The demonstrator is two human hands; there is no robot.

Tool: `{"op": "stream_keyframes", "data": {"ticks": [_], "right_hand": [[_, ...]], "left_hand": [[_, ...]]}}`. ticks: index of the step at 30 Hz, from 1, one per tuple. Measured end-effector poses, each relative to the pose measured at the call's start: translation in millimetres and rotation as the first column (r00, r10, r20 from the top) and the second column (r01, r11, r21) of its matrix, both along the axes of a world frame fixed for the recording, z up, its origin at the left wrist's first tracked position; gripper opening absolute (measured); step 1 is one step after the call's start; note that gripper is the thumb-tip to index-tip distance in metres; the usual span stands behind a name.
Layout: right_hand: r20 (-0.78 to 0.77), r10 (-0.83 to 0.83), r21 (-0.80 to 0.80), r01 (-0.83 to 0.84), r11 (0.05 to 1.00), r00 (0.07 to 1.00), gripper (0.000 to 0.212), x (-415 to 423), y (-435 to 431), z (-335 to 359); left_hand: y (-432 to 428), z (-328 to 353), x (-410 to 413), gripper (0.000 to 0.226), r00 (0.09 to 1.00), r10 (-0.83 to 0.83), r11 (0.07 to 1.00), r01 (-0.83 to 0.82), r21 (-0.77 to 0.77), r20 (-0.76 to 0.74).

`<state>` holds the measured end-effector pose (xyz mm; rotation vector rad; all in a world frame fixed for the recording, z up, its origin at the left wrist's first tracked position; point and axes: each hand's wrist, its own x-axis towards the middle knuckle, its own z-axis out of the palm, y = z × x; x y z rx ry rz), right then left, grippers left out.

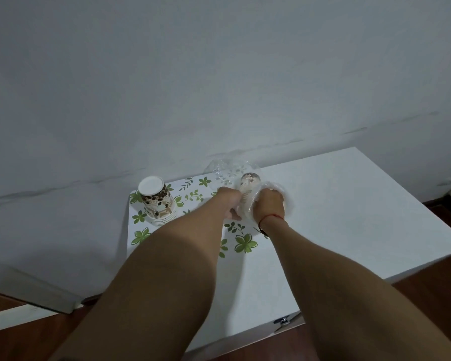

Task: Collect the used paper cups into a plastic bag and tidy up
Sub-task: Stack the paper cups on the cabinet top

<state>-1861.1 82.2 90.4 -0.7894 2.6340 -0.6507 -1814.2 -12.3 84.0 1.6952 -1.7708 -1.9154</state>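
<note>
My left hand (229, 200) and right hand (270, 204) are close together, and both are curled tight on the plastic bag (228, 170). The bagged cups (247, 188) sit inside it, between my hands. The bag is thin, soft and slippery, so I think its bunched edge is the best place to hold. Paper cups are light and squash easily, so I should squeeze softly. The cup stack (156, 201) stands upside down to the left, on the leafy mat (242, 242) on the tabletop (349, 204).

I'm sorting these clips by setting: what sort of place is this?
Likely a room in a home: a white table with a leaf-patterned mat stands by a plain white wall on a wooden floor, holding a stack of paper cups.
</note>
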Motion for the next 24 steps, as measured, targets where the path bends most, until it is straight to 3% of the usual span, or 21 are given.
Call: {"op": "stream_keyframes", "data": {"ticks": [5,12,16,18,21,24], "right_hand": [[-0.004,-0.005,-0.022,0.005,1.0,1.0,0.033,4,5,6],[0.074,0.153,-0.115,-0.144,0.983,0.985,0.036,7,40,5],[0.108,0.112,-0.218,-0.086,0.972,0.988,0.032,12,57,10],[0.138,0.045,-0.27,-0.006,0.963,0.989,0.036,13,65,8],[0.303,-0.076,-0.317,0.176,0.932,0.95,0.04,14,71,11],[0.416,-0.131,-0.322,0.28,0.904,0.9,0.031,12,67,14]], "left_hand": [[-3,-11,-1,0.027,0.998,0.058,0.994,-0.056,-0.091,0.011],[-13,-24,3,0.027,0.996,0.09,0.972,-0.084,-0.217,0.015],[1,-17,1,0.014,0.996,0.07,0.964,-0.084,-0.254,-0.062],[11,-12,0,0.019,0.992,0.053,0.958,-0.082,-0.276,-0.112],[30,3,9,0.044,0.967,0.184,0.976,-0.201,-0.085,-0.173],[43,14,23,0.044,0.975,0.196,0.966,-0.175,0.188,-0.1]]}}
